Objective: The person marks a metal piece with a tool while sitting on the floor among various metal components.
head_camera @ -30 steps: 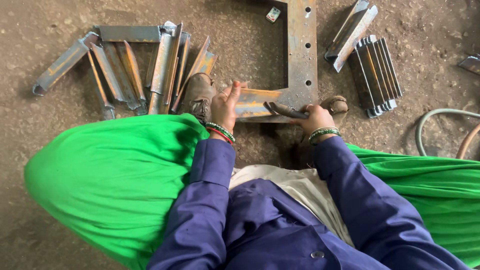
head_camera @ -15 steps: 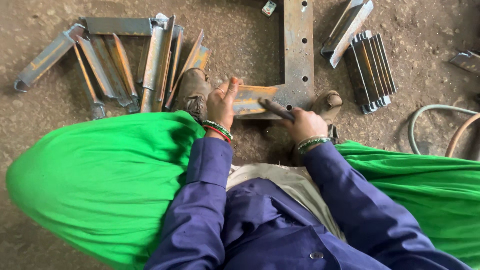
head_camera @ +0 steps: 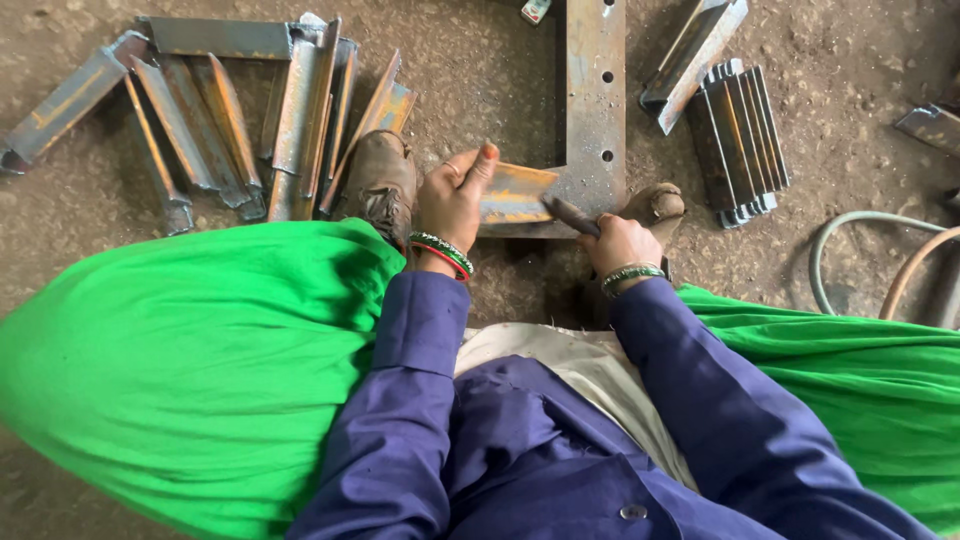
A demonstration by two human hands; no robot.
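Gripping the rusty flat steel plate [head_camera: 515,192] at its left end, the left hand [head_camera: 452,200] steadied stiff, heavy metal; the right hand [head_camera: 618,243] clasped a dark tool [head_camera: 570,214].

Head view: single camera, worn, facing steeply down.
Close over both forearms; dirt floor [head_camera: 480,90] fills upper frame, lap lower frame.
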